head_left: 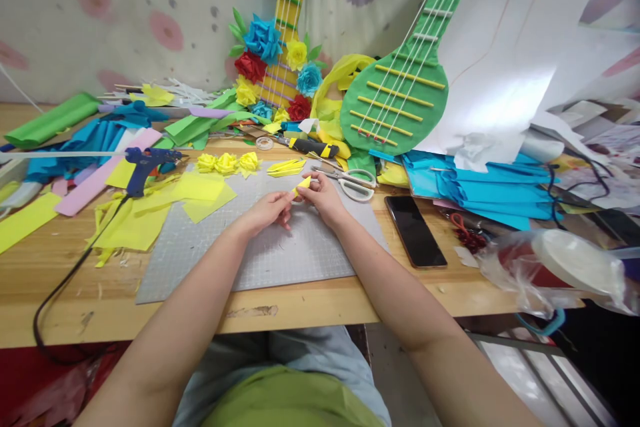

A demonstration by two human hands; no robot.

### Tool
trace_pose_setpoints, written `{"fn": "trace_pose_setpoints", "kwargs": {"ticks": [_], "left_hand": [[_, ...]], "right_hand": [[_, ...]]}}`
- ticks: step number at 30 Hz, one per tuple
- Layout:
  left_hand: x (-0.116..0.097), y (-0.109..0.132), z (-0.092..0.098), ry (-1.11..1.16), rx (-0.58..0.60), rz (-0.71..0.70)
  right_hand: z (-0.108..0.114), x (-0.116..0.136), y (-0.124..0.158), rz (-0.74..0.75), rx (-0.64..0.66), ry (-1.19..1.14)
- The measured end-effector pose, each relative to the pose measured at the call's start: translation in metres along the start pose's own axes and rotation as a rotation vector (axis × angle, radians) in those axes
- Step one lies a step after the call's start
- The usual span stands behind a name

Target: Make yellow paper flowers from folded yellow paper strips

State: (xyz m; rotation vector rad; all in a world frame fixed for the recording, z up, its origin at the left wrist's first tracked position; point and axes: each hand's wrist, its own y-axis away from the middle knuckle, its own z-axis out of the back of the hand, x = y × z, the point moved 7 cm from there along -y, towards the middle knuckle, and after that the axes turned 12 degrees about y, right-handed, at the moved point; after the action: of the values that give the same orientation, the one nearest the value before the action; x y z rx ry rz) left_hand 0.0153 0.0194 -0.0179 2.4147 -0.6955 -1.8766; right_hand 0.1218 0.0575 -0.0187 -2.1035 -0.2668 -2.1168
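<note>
Both my hands meet over the grey cutting mat (280, 260) and pinch one small piece of folded yellow paper (302, 185). My left hand (267, 210) holds its near end with closed fingers. My right hand (323, 197) grips the other side, fingers closed too. Just beyond them lie three yellow paper flowers (227, 162) and a stack of folded yellow paper strips (285, 167). White-handled scissors (353, 181) lie right of my right hand.
A blue glue gun (145, 163) with a black cord rests at the left among yellow paper sheets (150, 210). A black phone (415, 230) lies at the right. Paper guitars (400, 93), paper flowers and blue paper (480, 187) crowd the back.
</note>
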Motion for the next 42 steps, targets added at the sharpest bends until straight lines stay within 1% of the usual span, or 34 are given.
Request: {"fn": "trace_pose_setpoints", "kwargs": {"ticks": [5,9,11,16,19,22,25,31,35,39,42], "left_hand": [[-0.002,-0.001,0.002,0.033,-0.01,-0.007],[0.0,0.0,0.001,0.053,0.012,0.033],[0.0,0.0,0.001,0.067,0.002,0.04],[0.0,0.001,0.003,0.062,-0.069,0.059],[-0.003,0.0,0.006,-0.002,-0.128,0.012],[-0.004,-0.003,0.006,-0.071,-0.124,-0.05],[-0.002,-0.005,0.007,-0.111,-0.119,-0.066],[-0.002,-0.005,0.007,-0.076,-0.13,-0.063],[0.0,-0.005,0.008,-0.054,-0.135,-0.037],[0.001,-0.008,0.014,-0.036,-0.186,-0.079],[0.001,-0.01,0.018,-0.051,-0.238,-0.135]], "right_hand": [[0.004,0.0,-0.001,0.013,-0.041,0.099],[0.008,0.0,-0.002,0.039,-0.121,0.121],[0.009,0.0,-0.003,0.042,-0.133,0.119],[0.008,0.003,-0.002,0.056,-0.122,0.143],[0.005,0.004,-0.001,0.065,-0.101,0.155],[0.003,0.005,-0.001,0.079,-0.081,0.165],[0.002,0.004,-0.002,0.085,-0.078,0.135],[0.01,0.001,-0.005,0.077,-0.144,0.082],[0.008,0.0,-0.004,0.064,-0.12,0.067],[0.002,0.001,-0.003,0.07,-0.082,0.068],[0.0,-0.001,-0.002,0.027,-0.089,0.052]]}}
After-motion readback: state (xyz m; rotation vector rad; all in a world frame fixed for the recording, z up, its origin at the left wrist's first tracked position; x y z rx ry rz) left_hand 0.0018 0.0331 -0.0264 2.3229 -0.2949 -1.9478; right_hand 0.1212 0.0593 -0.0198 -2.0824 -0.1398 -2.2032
